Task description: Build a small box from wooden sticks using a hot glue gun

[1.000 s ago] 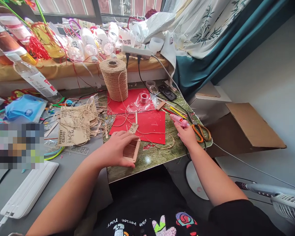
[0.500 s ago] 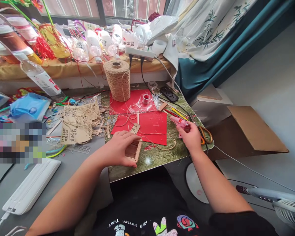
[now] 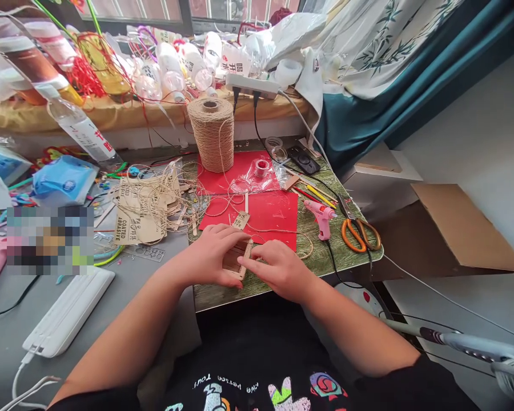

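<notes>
A small frame of wooden craft sticks (image 3: 239, 258) lies on the green mat (image 3: 321, 260) near the table's front edge. My left hand (image 3: 212, 254) rests over its left side, fingers curled on it. From the right, my right hand (image 3: 278, 268) meets the frame, its fingertips pinching the right-hand stick. A pink glue gun (image 3: 322, 217) stands on the mat to the right, apart from both hands. Red paper (image 3: 270, 214) lies just behind the frame, with loose twine across it.
A large spool of jute twine (image 3: 215, 134) stands behind the red paper. Orange-handled scissors (image 3: 360, 231) lie at the mat's right edge. Sandpaper sheets (image 3: 143, 211) and tangled twine sit left. A white power bank (image 3: 68, 314) lies near left. Bottles crowd the windowsill.
My right hand let go of the pink glue gun, which now stands on the mat, and moved left to the stick frame. My left hand stayed on the frame.
</notes>
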Available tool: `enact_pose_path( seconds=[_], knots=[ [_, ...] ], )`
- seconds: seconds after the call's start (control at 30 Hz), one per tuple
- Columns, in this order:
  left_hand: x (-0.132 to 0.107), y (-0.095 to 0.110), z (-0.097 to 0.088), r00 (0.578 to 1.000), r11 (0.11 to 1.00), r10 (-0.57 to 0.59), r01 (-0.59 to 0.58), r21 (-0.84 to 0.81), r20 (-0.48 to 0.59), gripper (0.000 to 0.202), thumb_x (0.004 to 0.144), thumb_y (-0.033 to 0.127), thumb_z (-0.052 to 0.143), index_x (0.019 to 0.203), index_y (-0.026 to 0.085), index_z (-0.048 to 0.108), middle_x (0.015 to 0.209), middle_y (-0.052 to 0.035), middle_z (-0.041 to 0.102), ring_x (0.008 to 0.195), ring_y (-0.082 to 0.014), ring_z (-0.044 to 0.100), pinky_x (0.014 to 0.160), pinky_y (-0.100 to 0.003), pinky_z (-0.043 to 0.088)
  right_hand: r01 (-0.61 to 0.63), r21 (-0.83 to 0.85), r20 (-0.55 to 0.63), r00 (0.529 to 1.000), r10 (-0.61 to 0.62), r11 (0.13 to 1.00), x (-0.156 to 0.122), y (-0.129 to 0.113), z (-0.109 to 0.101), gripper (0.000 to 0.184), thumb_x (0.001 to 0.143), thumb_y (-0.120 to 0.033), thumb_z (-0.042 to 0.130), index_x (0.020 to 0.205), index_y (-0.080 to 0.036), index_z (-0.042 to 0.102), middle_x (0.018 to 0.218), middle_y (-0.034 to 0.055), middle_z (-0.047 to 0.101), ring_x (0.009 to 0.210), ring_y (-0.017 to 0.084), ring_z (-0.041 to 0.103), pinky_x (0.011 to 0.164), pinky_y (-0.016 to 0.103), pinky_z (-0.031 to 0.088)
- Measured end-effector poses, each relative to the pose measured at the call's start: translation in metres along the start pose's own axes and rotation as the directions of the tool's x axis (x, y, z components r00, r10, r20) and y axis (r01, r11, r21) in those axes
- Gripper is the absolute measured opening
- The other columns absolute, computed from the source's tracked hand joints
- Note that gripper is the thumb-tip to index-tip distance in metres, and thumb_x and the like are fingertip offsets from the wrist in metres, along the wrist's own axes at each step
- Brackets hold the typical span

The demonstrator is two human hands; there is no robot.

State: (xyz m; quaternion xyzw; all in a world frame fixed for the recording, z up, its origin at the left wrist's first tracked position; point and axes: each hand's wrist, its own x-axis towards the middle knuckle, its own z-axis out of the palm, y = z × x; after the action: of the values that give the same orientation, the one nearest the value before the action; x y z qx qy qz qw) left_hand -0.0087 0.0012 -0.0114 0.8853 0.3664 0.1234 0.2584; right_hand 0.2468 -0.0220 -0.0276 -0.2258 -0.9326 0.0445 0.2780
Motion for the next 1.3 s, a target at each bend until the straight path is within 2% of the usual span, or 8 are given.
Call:
enact_pose_path(
  seconds=[0.17,0.43,0.7,0.83,0.97,1.1,1.2,1.3],
  knots=[
    [0.0,0.002,-0.001,1.0,1.0,-0.005,0.005,-0.003,-0.011,0.095,0.065,0.064,0.09,0.145,0.027,0.053,0.141,-0.0097,0.065,0.13,-0.0352,0.056,0.111,-0.049,0.037,0.078,-0.063,0.048,0.996,-0.075,0.995,0.014,-0.003,0.002,0.023,0.107,-0.017,0.049,0.113,-0.019,0.071,0.094,0.0091,0.07,0.083,0.022,0.057,0.072,0.038,0.043],
    [-0.001,0.003,0.002,0.999,1.0,-0.024,0.025,0.019,-0.049,0.091,0.068,0.064,0.088,0.143,0.026,0.053,0.142,-0.0111,0.064,0.129,-0.0363,0.057,0.111,-0.051,0.039,-0.159,0.357,-0.097,0.974,0.206,0.921,0.015,-0.016,0.011,0.016,0.101,-0.014,0.059,0.111,-0.022,0.068,0.098,0.0078,0.072,0.091,0.022,0.065,0.083,0.039,0.056],
    [-0.003,0.034,0.018,0.946,0.956,-0.251,0.275,0.099,-0.203,0.07,0.076,0.049,0.083,0.135,0.026,0.054,0.133,-0.0111,0.067,0.121,-0.0367,0.059,0.103,-0.053,0.044,-0.263,0.502,-0.174,0.902,0.394,0.824,0.016,-0.019,0.006,0.019,0.097,-0.012,0.063,0.112,-0.023,0.07,0.107,0.0088,0.073,0.101,0.023,0.069,0.093,0.041,0.058],
    [-0.003,0.051,0.027,0.914,0.92,-0.335,0.37,0.128,-0.23,0.077,0.077,0.054,0.083,0.14,0.024,0.051,0.134,-0.0139,0.066,0.121,-0.0392,0.059,0.099,-0.055,0.048,-0.309,0.614,-0.117,0.875,0.471,0.727,0.014,-0.02,-0.003,0.016,0.097,-0.014,0.064,0.108,-0.023,0.072,0.101,0.0061,0.073,0.096,0.021,0.07,0.092,0.038,0.058],
    [-0.008,0.058,0.029,0.918,0.918,-0.347,0.374,0.131,-0.19,0.093,0.072,0.068,0.084,0.145,0.023,0.05,0.139,-0.0167,0.064,0.124,-0.043,0.059,0.098,-0.058,0.051,-0.329,0.643,-0.098,0.86,0.501,0.692,0.003,-0.023,-0.006,0.017,0.097,-0.014,0.066,0.107,-0.024,0.074,0.099,0.0057,0.073,0.093,0.02,0.07,0.087,0.036,0.058],
    [-0.012,0.042,0.013,0.95,0.962,-0.257,0.268,0.047,-0.176,0.098,0.075,0.073,0.08,0.152,0.023,0.045,0.142,-0.0172,0.063,0.126,-0.0392,0.062,0.102,-0.052,0.053,-0.355,0.66,-0.088,0.839,0.538,0.662,-0.006,-0.023,-0.007,0.018,0.097,-0.015,0.066,0.109,-0.024,0.077,0.099,0.0058,0.075,0.092,0.02,0.071,0.085,0.036,0.058],
    [-0.005,0.016,-0.008,0.967,0.981,-0.195,0.192,-0.033,-0.167,0.056,0.098,0.056,0.064,0.146,0.029,0.055,0.141,-0.0109,0.066,0.128,-0.0312,0.063,0.106,-0.047,0.053,-0.362,0.682,-0.081,0.826,0.557,0.635,-0.005,-0.021,-0.006,0.018,0.098,-0.018,0.067,0.11,-0.026,0.078,0.102,0.0058,0.077,0.095,0.02,0.073,0.088,0.037,0.059],
    [0.006,-0.009,-0.025,0.991,0.988,-0.061,0.043,-0.145,-0.12,0.03,0.106,0.037,0.053,0.13,0.029,0.069,0.126,-0.0064,0.073,0.113,-0.0224,0.07,0.1,-0.04,0.056,-0.388,0.718,-0.075,0.783,0.618,0.578,0.004,-0.015,-0.004,0.016,0.098,-0.021,0.069,0.11,-0.027,0.08,0.106,0.0053,0.079,0.101,0.021,0.074,0.092,0.037,0.059]
  ],
)
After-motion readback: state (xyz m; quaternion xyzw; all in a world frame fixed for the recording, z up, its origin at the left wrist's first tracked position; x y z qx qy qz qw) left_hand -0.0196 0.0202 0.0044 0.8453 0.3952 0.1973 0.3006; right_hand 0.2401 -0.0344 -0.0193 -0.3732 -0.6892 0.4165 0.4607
